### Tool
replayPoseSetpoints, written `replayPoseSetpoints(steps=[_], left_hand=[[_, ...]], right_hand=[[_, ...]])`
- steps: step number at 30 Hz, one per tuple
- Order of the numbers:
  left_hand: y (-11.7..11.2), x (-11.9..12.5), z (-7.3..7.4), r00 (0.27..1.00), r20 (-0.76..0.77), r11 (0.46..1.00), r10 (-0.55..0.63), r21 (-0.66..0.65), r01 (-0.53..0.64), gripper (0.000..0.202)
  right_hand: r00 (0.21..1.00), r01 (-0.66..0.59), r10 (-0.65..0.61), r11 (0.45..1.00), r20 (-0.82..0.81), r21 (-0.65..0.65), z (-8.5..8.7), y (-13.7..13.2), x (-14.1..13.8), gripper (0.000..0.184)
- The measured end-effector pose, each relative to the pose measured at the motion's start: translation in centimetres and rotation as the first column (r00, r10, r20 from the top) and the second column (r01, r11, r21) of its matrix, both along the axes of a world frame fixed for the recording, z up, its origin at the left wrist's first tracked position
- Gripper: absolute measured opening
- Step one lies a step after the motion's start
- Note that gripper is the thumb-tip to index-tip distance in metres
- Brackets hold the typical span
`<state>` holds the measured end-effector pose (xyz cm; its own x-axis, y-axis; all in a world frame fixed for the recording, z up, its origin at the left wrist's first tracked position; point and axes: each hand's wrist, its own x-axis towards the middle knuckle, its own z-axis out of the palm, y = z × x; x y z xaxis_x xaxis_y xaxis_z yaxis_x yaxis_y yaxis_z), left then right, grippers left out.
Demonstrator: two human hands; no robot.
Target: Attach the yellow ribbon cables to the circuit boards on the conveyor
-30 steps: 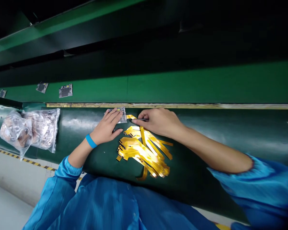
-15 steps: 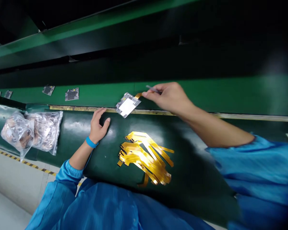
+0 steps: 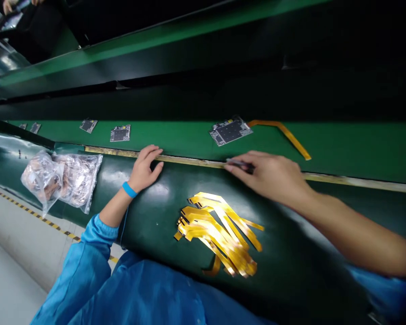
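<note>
Long green conveyor belt (image 3: 176, 137) runs across the view, w/ a dark green work mat (image 3: 149, 216) on the near side and a brass-colored edge strip (image 3: 189, 161) between them. Person's in a blue smock (image 3: 138, 293). Way off top left, a co-worker's hands (image 3: 10, 5) are busy at their own spot.

Far left of the grip, plastic bags (image 3: 62, 178) sit on the mat, contents coppery but hard to make out. Two small phone boards (image 3: 120, 133) lie on the belt, also well left. Below the grip, toward the body, there's a pile of gold flex cables (image 3: 219, 234), mostly running diagonally.

Main thing: a phone board (image 3: 229, 131) lies on the belt just past the R hand (image 3: 267, 176), up and a bit left of its fingertips. Its orange flex cable (image 3: 280, 134) starts at the board's right side, runs along the belt, then bends diagonally down toward the strip, ending up and right of the grip. Can't tell if it's actually plugged in. R hand is way nearer than the L.

R hand's closed on a slim dark tool (image 3: 240, 165), prob tweezers, tip pointing left at the strip, not touching the board. L hand (image 3: 147, 169) is open, empty, fingers on the strip, blue wristband (image 3: 129, 189) on the wrist.
</note>
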<state>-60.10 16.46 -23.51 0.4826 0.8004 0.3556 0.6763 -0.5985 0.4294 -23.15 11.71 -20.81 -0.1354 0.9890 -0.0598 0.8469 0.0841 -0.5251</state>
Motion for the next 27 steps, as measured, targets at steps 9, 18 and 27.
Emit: replayPoseSetpoints(steps=[9, 18, 27], left_hand=[[12.2, -8.7, 4.8, 0.815, -0.575, 0.963, 0.068, -0.174, -0.203, 0.092], [13.4, -7.7, 7.6, 0.627, -0.779, 0.948, -0.014, -0.210, -0.240, 0.086], [14.1, -7.3, 8.2, 0.642, -0.767, 0.964, -0.003, -0.174, -0.203, 0.096]], right_hand=[[0.935, -0.347, 0.345, 0.937, 0.083, 0.022, 0.1, -4.1, -3.8, 0.034], [0.856, -0.480, 0.487, 0.873, 0.174, -0.084, 0.7, -4.5, -6.4, 0.023], [0.863, -0.473, 0.494, 0.864, 0.105, -0.175, 0.9, -4.3, -7.4, 0.016]])
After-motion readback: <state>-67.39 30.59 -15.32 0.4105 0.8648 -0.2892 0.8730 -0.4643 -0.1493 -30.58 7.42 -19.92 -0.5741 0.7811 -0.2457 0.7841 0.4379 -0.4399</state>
